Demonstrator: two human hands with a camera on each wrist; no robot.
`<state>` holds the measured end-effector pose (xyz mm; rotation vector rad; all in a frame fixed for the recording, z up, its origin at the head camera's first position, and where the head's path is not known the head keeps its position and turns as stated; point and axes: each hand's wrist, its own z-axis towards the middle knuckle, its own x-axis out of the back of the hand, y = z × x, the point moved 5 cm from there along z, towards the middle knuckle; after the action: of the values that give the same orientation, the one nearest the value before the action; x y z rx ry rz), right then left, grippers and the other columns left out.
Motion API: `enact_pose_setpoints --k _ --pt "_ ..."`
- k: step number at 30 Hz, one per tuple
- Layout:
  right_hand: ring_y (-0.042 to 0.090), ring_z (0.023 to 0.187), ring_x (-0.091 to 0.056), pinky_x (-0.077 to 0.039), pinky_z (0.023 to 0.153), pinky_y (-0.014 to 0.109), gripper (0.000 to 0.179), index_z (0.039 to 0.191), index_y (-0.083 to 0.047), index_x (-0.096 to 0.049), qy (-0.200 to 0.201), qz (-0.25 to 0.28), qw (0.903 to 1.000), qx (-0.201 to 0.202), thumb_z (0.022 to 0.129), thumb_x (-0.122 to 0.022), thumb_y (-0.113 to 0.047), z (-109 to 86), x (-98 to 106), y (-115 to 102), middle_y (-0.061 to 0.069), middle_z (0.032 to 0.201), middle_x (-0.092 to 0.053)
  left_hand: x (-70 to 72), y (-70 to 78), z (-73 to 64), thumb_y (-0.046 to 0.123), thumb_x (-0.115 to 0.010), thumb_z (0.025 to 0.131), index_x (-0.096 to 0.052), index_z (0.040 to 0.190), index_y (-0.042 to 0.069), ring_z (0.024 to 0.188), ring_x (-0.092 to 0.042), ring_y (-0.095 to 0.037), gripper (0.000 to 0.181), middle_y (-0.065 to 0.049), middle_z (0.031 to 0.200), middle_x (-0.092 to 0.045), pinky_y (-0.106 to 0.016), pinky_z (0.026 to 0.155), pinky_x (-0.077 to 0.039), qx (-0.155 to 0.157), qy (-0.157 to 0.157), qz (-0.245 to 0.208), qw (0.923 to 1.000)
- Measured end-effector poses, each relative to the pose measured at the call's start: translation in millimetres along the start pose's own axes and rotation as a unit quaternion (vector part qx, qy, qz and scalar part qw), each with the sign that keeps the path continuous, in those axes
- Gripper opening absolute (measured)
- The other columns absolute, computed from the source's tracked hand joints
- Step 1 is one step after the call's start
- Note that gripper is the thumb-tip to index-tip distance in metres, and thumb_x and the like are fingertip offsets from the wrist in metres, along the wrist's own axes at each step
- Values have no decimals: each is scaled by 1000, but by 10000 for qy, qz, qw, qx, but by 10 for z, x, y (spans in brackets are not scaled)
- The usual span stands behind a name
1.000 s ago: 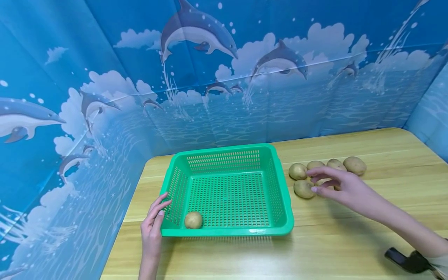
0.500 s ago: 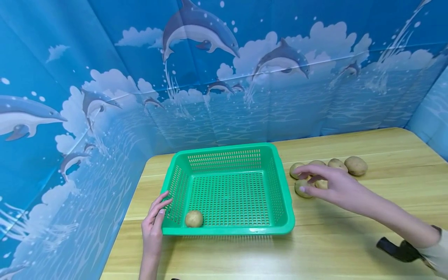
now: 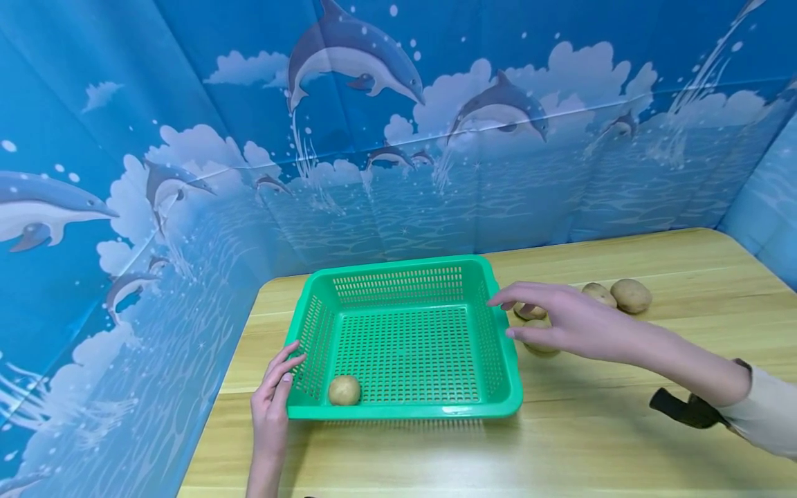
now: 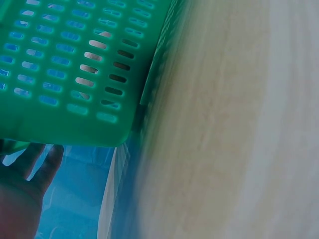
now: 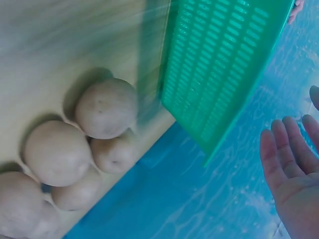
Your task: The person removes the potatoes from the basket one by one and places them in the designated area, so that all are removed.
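A green perforated plastic basket (image 3: 405, 411) stands on the table with one potato (image 3: 344, 391) in its front left corner. At the basket's left rim, my left hand (image 3: 271, 401) holds the edge, fingertips over the rim and thumb near the front corner. My right hand (image 3: 560, 318) hovers by the basket's right rim, holding nothing. Its fingers look loosely extended in the right wrist view, apart from the potatoes. Several potatoes (image 5: 57, 153) lie grouped right of the basket; in the head view my right hand partly hides them.
The wooden table (image 3: 703, 304) extends to the right and in front of the basket. A blue dolphin-print curtain (image 3: 398, 200) hangs behind the table and along its left side. A black strap device (image 3: 688, 408) sits at my right wrist.
My right hand has moved left from over the potatoes to the basket's right rim, carrying nothing. The left hand, the basket and the potato inside stay where they were.
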<state>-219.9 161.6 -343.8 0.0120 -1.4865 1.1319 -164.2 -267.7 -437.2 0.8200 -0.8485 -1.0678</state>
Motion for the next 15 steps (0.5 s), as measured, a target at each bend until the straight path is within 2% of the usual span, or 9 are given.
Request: enact_pose_setpoints --k 6,9,15 --pt "9 95 -61 -52 71 28 39 130 -25 -57 -300 -202 9992 147 94 -69 -27 168 -20 -103 -12 117 -62 1 2 -2 -3 -40 102 -65 119 -7 139 -39 -23 31 -9 140 -54 -27 110 -30 23 -11 -4 10000" --pt "10 93 -60 -51 73 31 40 131 -26 -57 -449 -319 9981 260 94 -69 -26 237 -27 -165 -12 120 -61 5 3 0 -3 -40 102 -65 120 -6 139 -38 -23 31 -8 141 -54 -27 110 -30 40 -15 -2 10000" --pt "16 115 -57 -50 90 40 42 133 -24 -58 -758 -711 9921 700 93 -69 -31 394 -50 -297 -9 131 -57 3 -1 0 -2 -40 102 -65 119 -7 139 -39 -24 31 -10 141 -54 -28 111 -29 12 -11 -71 10000"
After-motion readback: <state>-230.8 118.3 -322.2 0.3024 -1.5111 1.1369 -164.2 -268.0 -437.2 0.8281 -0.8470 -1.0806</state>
